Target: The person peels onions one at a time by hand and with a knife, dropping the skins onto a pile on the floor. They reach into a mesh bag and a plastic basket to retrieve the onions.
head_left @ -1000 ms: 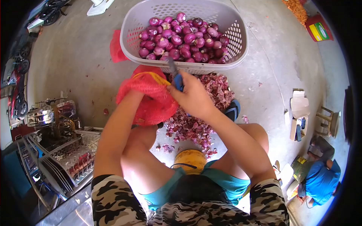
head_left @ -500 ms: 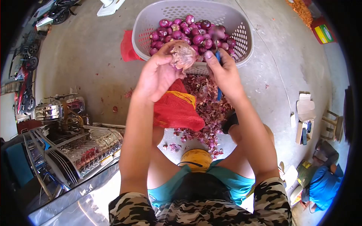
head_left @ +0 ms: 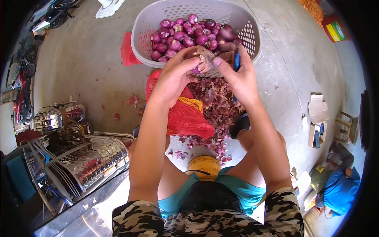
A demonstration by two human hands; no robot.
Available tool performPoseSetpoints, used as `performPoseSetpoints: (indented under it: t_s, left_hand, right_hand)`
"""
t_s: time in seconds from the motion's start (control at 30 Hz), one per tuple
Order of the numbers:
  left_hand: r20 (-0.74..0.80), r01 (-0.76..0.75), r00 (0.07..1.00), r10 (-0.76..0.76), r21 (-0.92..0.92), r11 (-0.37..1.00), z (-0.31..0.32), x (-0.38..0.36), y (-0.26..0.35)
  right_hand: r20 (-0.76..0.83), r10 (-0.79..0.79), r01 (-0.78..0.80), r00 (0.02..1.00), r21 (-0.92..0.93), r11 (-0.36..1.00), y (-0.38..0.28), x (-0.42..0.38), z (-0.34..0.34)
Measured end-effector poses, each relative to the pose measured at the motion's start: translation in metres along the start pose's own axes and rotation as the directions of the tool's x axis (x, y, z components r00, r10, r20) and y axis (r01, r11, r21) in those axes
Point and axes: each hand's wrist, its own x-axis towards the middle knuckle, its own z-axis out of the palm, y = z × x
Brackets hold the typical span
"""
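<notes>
Cupped in my left hand (head_left: 175,73) is an onion (head_left: 205,63) with pale, dry, papery skin and a bit of purple showing below. My right hand (head_left: 239,75) is closed around a blue-handled knife (head_left: 237,60), its blade blurred over the basket. The right thumb and fingers are up against the side of the onion. Just beyond both hands stands a grey perforated basket (head_left: 137,37) holding many shiny purple onions (head_left: 188,40). Beneath the hands lie a heap of onion skins (head_left: 217,100) and a red mesh bag (head_left: 185,120) with yellow string.
A yellow container (head_left: 203,166) stands between my legs. Chromed metal vehicle parts (head_left: 90,158) are at the left. To the right are an open cardboard box (head_left: 318,118), a cord (head_left: 286,63) on the floor and another person in blue (head_left: 341,191).
My right hand has turned and come in against the onion, the knife swinging aside. The left hand has tilted the onion toward it. The view has shifted slightly.
</notes>
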Motion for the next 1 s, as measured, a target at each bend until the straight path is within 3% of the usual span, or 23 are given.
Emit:
performPoseSetpoints:
  t_s: [0.1, 0.2, 0.5, 0.6, 0.63, 0.7, 0.73, 0.8, 0.9, 1.0]
  left_hand:
    - [-0.022, -0.021, 1.0, 0.022, 0.057, 0.998, 0.001, -0.001, -0.001]
    - [-0.012, -0.053, 0.998, 0.055, 0.114, 0.992, 0.001, -0.003, -0.002]
    - [-0.07, -0.155, 0.984, 0.163, 0.108, 0.982, 0.001, -0.007, 0.005]
    - [-0.117, -0.134, 0.982, 0.151, 0.136, 0.982, -0.004, -0.008, 0.009]
    - [-0.151, -0.139, 0.976, 0.16, 0.141, 0.98, -0.008, -0.01, 0.014]
    - [-0.174, -0.153, 0.971, 0.165, 0.081, 0.985, -0.015, -0.012, 0.02]
    - [-0.16, -0.16, 0.974, 0.161, 0.016, 0.987, -0.018, -0.012, 0.022]
    - [-0.116, -0.137, 0.985, 0.128, -0.066, 0.988, -0.018, -0.01, 0.021]
    - [-0.008, -0.071, 0.997, 0.071, -0.218, 0.973, -0.014, -0.009, 0.017]
    - [-0.027, -0.042, 0.999, 0.037, -0.206, 0.978, -0.01, -0.007, 0.011]
  right_hand:
    - [0.153, 0.012, -0.01, 0.988, -0.016, 1.0, 0.0, -0.001, -0.002]
    - [0.168, -0.024, 0.037, 0.986, -0.075, 0.997, 0.004, -0.005, 0.001]
    - [-0.009, -0.152, 0.147, 0.988, -0.191, 0.97, 0.008, -0.009, 0.011]
    - [-0.264, -0.015, 0.033, 0.964, 0.062, 0.998, 0.004, -0.005, 0.007]
    - [-0.259, 0.004, 0.041, 0.966, 0.168, 0.985, 0.001, 0.003, 0.0]
    - [-0.119, 0.061, -0.066, 0.991, -0.044, 0.997, 0.001, 0.007, -0.023]
    - [0.042, 0.142, -0.129, 0.989, -0.218, 0.967, 0.001, 0.006, -0.03]
    - [0.294, 0.37, -0.153, 0.881, -0.562, 0.813, 0.001, 0.001, -0.04]
    - [0.276, 0.401, 0.045, 0.874, -0.866, 0.498, 0.001, -0.009, -0.034]
    - [0.188, 0.323, -0.091, 0.927, -0.725, 0.682, 0.006, -0.003, -0.036]
